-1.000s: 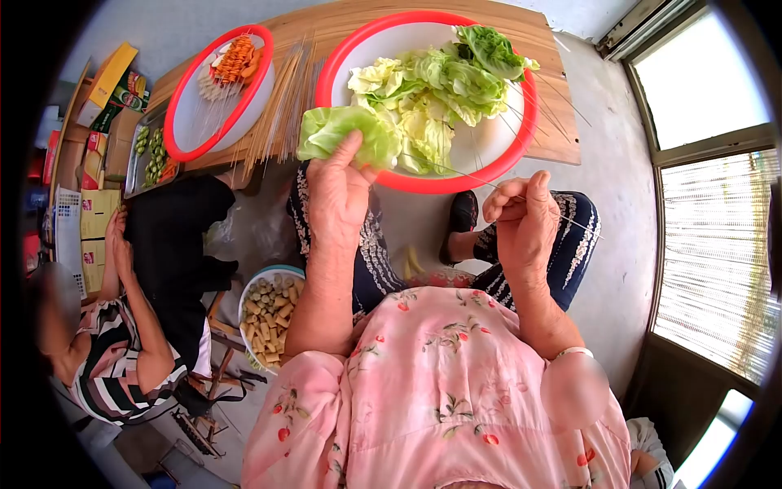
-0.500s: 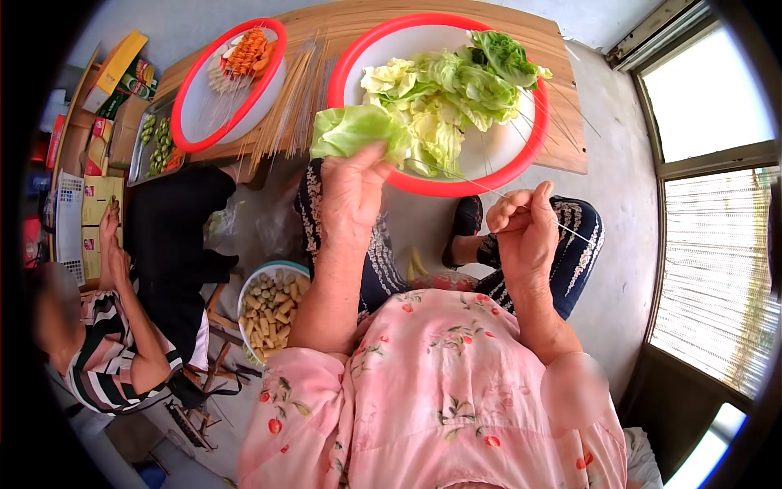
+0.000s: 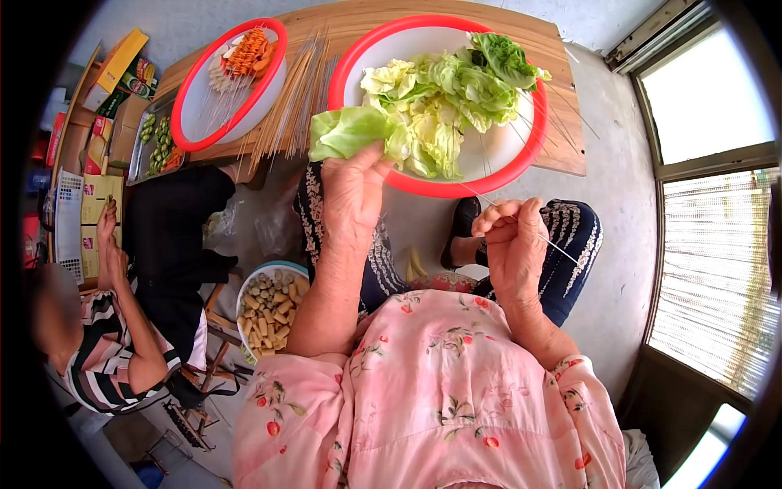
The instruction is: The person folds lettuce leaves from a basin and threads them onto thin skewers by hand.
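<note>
My left hand (image 3: 353,191) pinches a broad, pale green lettuce leaf (image 3: 346,130) between thumb and fingers, just over the near rim of the large red-rimmed basin (image 3: 349,59). Lower and to the right, my right hand (image 3: 516,244) is closed on a thin skewer (image 3: 562,250). The skewer slants from lower right up towards the basin, and its far tip is hard to make out. Inside the basin lies a heap of lettuce leaves (image 3: 436,134), with a darker green bunch (image 3: 505,61) at its upper right. Several skewers stick out at the basin's right side.
Bundled skewers (image 3: 293,98) lie on the wooden table (image 3: 562,122) beside a smaller red-rimmed basin (image 3: 181,130) with skewered orange pieces. A bowl of tan cut pieces (image 3: 273,314) stands low on my left. Another person (image 3: 122,342) sits at far left, near a metal tray (image 3: 138,167).
My right hand has moved slightly down and to the left, and the skewer has tilted more steeply. My left hand and its leaf have barely moved.
</note>
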Available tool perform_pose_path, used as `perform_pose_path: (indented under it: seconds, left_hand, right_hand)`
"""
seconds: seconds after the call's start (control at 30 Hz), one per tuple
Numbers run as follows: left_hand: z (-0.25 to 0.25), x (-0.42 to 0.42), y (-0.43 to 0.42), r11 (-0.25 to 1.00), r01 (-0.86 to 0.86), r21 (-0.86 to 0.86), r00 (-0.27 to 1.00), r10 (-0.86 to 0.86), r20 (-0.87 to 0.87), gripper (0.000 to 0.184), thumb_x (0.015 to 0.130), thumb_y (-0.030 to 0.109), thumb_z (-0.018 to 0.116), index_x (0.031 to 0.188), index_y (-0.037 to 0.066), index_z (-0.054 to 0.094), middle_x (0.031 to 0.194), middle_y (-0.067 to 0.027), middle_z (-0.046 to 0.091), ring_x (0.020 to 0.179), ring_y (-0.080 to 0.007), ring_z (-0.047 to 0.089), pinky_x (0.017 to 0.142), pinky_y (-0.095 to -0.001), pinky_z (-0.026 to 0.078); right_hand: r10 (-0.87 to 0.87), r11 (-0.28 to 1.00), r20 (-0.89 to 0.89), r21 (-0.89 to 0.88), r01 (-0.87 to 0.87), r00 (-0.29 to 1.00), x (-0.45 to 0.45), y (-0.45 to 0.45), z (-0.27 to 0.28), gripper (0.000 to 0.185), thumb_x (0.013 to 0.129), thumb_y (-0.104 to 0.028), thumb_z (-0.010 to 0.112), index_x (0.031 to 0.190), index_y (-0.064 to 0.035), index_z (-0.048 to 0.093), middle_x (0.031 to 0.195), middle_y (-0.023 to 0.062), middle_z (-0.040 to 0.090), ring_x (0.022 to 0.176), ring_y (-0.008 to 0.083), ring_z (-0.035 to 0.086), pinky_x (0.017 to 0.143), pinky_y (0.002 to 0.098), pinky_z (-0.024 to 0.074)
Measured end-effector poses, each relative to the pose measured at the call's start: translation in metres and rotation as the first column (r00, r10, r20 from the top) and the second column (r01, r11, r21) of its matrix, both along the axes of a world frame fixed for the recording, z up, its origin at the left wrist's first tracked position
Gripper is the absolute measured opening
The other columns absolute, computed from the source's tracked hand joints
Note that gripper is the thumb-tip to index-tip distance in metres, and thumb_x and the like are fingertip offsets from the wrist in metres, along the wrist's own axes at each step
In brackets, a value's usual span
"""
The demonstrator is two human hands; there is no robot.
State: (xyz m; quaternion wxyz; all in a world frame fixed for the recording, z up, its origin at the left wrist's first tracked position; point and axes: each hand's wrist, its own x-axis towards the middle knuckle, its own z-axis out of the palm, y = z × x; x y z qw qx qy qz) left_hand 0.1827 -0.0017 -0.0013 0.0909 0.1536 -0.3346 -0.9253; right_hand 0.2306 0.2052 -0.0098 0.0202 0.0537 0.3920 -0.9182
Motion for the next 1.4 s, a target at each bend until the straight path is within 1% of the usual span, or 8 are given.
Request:
perform_pose_path:
  seconds: [0.27, 0.37, 0.6, 0.8, 0.9, 1.1, 1.3, 1.4]
  left_hand:
    - [0.002, 0.002, 0.011, 0.999, -0.029, 0.022, 0.999, 0.030, -0.015, 0.035, 0.080, -0.012, 0.055, 0.113, 0.000, 0.053, 0.111, -0.0097, 0.059, 0.099, -0.0223, 0.059, 0.084, -0.0363, 0.052]
    - [0.010, 0.001, 0.005, 0.996, 0.016, -0.086, 1.000, -0.016, 0.000, 0.034, 0.081, -0.011, 0.055, 0.113, -0.002, 0.053, 0.111, -0.0108, 0.059, 0.100, -0.0224, 0.059, 0.085, -0.0366, 0.051]
    - [0.016, 0.006, 0.007, 0.990, -0.019, -0.139, 1.000, 0.015, -0.027, 0.039, 0.077, -0.010, 0.054, 0.115, -0.003, 0.051, 0.109, -0.0118, 0.059, 0.097, -0.0226, 0.060, 0.082, -0.0367, 0.052]
    - [0.024, 0.010, 0.012, 0.956, -0.064, -0.286, 0.998, 0.053, -0.046, 0.038, 0.076, -0.008, 0.053, 0.114, -0.002, 0.053, 0.109, -0.0117, 0.059, 0.096, -0.0218, 0.061, 0.081, -0.0353, 0.052]
    - [0.020, 0.009, 0.010, 0.956, -0.047, -0.290, 0.998, 0.036, -0.045, 0.040, 0.081, -0.010, 0.055, 0.119, -0.002, 0.050, 0.115, -0.0134, 0.057, 0.102, -0.0245, 0.059, 0.082, -0.0390, 0.053]
    - [0.019, 0.009, 0.013, 0.969, -0.074, -0.235, 0.997, 0.071, -0.023, 0.037, 0.079, -0.007, 0.058, 0.115, -0.002, 0.054, 0.109, -0.0109, 0.060, 0.095, -0.0207, 0.062, 0.082, -0.0346, 0.052]
    - [0.016, 0.010, 0.012, 0.966, -0.023, -0.259, 1.000, 0.020, -0.015, 0.040, 0.081, -0.009, 0.056, 0.119, 0.000, 0.050, 0.114, -0.0110, 0.058, 0.099, -0.0227, 0.060, 0.079, -0.0367, 0.053]
    - [0.015, 0.012, 0.014, 0.964, -0.013, -0.266, 1.000, 0.016, 0.010, 0.039, 0.081, -0.010, 0.056, 0.118, 0.000, 0.050, 0.111, -0.0107, 0.059, 0.096, -0.0222, 0.061, 0.076, -0.0361, 0.053]
  right_hand:
    - [0.042, 0.999, -0.153, 0.024, -0.039, 0.987, 0.008, -0.014, 0.001, 0.042, 0.095, -0.037, 0.047, 0.091, 0.0034, 0.059, 0.090, 0.0156, 0.065, 0.077, 0.0261, 0.064, 0.074, 0.0384, 0.0518]
    - [0.048, 0.995, -0.219, 0.098, -0.027, 0.974, 0.008, -0.012, 0.005, 0.042, 0.095, -0.036, 0.047, 0.092, 0.0039, 0.059, 0.092, 0.0156, 0.064, 0.078, 0.0260, 0.064, 0.075, 0.0382, 0.0515]
    - [0.046, 0.986, -0.254, 0.164, -0.004, 0.966, 0.008, -0.008, 0.002, 0.040, 0.096, -0.034, 0.047, 0.093, 0.0048, 0.059, 0.092, 0.0162, 0.063, 0.080, 0.0257, 0.063, 0.077, 0.0372, 0.0505]
    - [0.086, 0.950, -0.264, 0.313, 0.001, 0.961, 0.010, -0.004, 0.003, 0.041, 0.097, -0.034, 0.046, 0.093, 0.0050, 0.059, 0.093, 0.0162, 0.063, 0.081, 0.0229, 0.062, 0.078, 0.0350, 0.0492]
    - [0.111, 0.884, -0.262, 0.467, 0.025, 0.959, 0.014, 0.000, 0.001, 0.042, 0.097, -0.034, 0.043, 0.090, 0.0045, 0.056, 0.094, 0.0184, 0.061, 0.078, 0.0278, 0.064, 0.077, 0.0377, 0.0512]
    - [0.044, 0.973, -0.294, 0.231, 0.026, 0.955, 0.012, -0.006, -0.003, 0.041, 0.097, -0.035, 0.042, 0.090, 0.0036, 0.055, 0.096, 0.0196, 0.061, 0.080, 0.0292, 0.064, 0.077, 0.0412, 0.0519]
    - [0.038, 0.978, -0.262, 0.208, 0.019, 0.964, 0.011, -0.009, -0.006, 0.043, 0.096, -0.036, 0.046, 0.096, 0.0051, 0.058, 0.094, 0.0165, 0.063, 0.084, 0.0248, 0.063, 0.082, 0.0367, 0.0489]
    - [0.012, 0.943, -0.269, 0.323, 0.079, 0.963, 0.011, -0.013, -0.002, 0.043, 0.096, -0.037, 0.047, 0.095, 0.0034, 0.060, 0.091, 0.0138, 0.064, 0.078, 0.0186, 0.061, 0.072, 0.0294, 0.0475]
